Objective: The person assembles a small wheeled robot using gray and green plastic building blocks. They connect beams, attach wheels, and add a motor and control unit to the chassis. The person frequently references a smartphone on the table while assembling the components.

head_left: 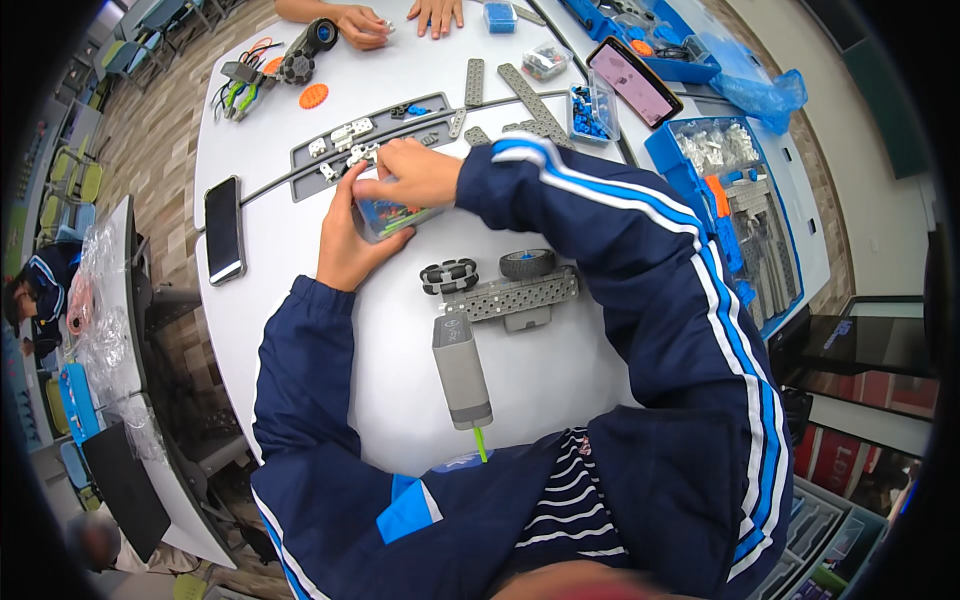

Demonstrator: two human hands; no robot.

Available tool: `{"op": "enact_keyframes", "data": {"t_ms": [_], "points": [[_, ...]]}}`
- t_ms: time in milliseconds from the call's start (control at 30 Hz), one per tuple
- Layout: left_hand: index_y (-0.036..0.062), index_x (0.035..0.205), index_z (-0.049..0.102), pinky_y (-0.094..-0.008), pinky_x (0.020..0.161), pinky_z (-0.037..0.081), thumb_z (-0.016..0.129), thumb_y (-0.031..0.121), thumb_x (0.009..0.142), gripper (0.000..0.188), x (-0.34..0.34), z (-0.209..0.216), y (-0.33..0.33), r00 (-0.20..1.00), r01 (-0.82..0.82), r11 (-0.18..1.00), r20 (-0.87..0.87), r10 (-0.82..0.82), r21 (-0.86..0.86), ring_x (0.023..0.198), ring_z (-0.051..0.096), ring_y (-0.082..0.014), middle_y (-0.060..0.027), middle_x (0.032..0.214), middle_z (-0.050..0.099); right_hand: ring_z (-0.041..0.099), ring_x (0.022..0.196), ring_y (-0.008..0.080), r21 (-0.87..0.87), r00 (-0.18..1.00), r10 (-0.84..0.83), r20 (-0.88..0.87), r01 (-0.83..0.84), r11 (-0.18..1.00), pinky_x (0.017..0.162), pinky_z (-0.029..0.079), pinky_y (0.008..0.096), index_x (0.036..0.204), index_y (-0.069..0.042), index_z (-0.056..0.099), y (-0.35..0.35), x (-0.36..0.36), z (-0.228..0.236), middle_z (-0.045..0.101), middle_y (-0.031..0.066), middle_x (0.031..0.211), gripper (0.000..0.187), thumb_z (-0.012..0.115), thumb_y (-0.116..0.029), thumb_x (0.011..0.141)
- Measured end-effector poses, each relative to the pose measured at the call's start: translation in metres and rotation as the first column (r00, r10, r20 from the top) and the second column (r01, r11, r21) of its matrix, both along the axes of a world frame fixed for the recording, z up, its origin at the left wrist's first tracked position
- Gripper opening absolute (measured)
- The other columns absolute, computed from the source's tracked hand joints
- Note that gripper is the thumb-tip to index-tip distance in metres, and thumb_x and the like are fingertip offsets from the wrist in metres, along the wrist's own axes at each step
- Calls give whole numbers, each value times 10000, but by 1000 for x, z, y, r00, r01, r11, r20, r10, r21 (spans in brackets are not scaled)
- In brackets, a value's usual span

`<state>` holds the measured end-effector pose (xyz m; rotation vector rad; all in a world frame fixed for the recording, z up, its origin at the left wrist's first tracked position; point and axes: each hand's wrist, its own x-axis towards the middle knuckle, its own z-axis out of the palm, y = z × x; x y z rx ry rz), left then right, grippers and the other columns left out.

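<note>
My left hand (345, 240) grips a small clear plastic box (392, 222) of coloured pieces, its thumb along the near side. Over the top of this box bends my right hand (418, 175), its fingers curled together; their tips are partly hidden, and what they pinch cannot be made out. Nearer to me lies a grey perforated beam assembly (520, 294) with a roller wheel (449, 276) and a black-tyred wheel (527, 263). A grey rectangular motor or battery block (462, 370) with a bright green tip points toward me. Just beyond my hands is a grey tray (300, 158) of white connectors.
A phone (224, 230) lies at left, another (634, 82) at the back right. Blue parts bins (668, 150) line the right side. A clear box of blue pins (592, 112) and grey beams (535, 100) lie beyond. Another person's hands (362, 26) rest across the table.
</note>
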<state>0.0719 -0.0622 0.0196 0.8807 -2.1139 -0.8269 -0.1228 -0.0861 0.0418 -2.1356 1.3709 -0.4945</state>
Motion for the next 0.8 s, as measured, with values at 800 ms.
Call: {"op": "enact_keyframes", "data": {"t_ms": [800], "points": [[7,1582,61,-395,1111,438,996,281,592,1389,-13,-24,9,970,-215,976,-106,218,40,1312,562,-361,-273,1390,561,691,808,409,-318,973,-175,-148,120,940,803,541,480,848,-97,768,-33,39,-24,732,192,845,481,413,-401,964]]}}
